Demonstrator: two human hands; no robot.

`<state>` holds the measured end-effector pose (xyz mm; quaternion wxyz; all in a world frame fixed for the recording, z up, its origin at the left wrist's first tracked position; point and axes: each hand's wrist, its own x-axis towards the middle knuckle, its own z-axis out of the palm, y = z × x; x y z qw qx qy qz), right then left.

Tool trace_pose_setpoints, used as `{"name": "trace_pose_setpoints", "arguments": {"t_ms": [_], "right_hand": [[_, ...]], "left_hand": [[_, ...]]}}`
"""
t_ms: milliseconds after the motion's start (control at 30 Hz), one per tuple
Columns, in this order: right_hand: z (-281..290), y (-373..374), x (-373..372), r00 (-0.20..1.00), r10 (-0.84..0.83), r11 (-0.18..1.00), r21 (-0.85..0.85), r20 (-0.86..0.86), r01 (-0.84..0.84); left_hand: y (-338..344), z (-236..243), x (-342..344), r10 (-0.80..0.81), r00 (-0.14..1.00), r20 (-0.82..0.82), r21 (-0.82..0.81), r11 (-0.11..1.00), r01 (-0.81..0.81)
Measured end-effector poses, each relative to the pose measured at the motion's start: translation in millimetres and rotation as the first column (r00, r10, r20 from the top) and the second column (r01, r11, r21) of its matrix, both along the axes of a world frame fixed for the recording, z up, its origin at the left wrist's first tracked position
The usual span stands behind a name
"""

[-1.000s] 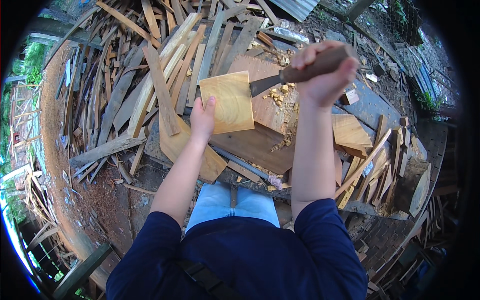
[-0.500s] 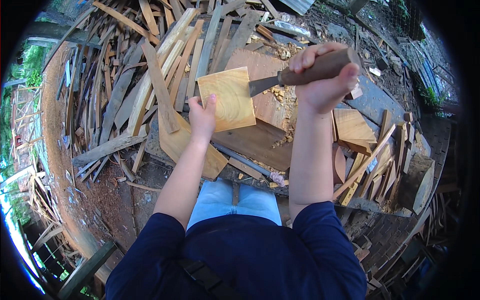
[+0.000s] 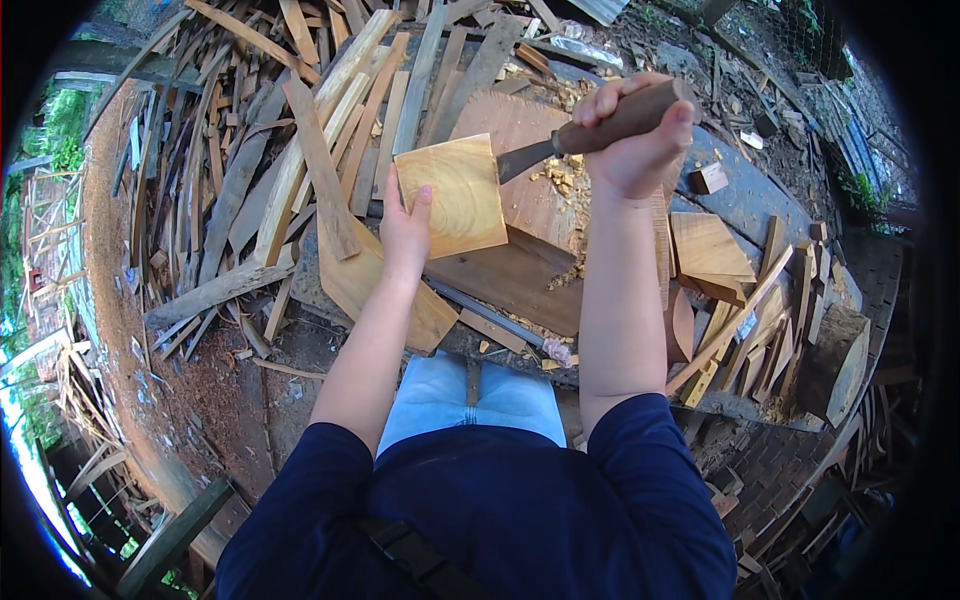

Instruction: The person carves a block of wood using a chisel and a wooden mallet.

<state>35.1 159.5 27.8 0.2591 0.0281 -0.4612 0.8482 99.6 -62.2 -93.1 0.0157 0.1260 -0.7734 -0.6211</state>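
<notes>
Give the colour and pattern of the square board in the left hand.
The board is pale yellow with curved grain lines; the head view shows it.

Navy top, elbow-length sleeves (black buckled strap over front), pale-blue jeans, hands bare.

Against half a second ago, I see the right hand shifted up and left on my feed, bringing along the wooden handle, which now looks smaller. The blade slants more steeply from the edge of the square wooden block. Over on the left hand, I find the fingers, previously bunched, now straighter and reaching higher along the block's left edge. A small offcut, mostly covered by the right thumb then, comes clear for me, and beside the forearm I get more of a wood strip.
</notes>
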Motion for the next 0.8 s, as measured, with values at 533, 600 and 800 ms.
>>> {"name": "trace_pose_setpoints", "arguments": {"t_ms": [533,600,800], "right_hand": [[-2.9,1.1,-4.0,0.998,0.066,0.996,-0.055,0.003,-0.066],[-2.1,0.7,-4.4,0.997,0.076,0.997,-0.032,-0.007,-0.076],[1.0,-1.0,-6.2,0.998,0.065,0.998,-0.02,0.023,-0.065]], "left_hand": [[0.8,6.1,0.3,-0.025,0.999,0.046,0.007,1.0,0.025],[1.0,6.0,0.0,-0.03,0.999,0.046,0.019,0.999,0.029],[1.3,9.1,0.5,-0.033,0.999,0.04,-0.014,0.999,0.034]]}}
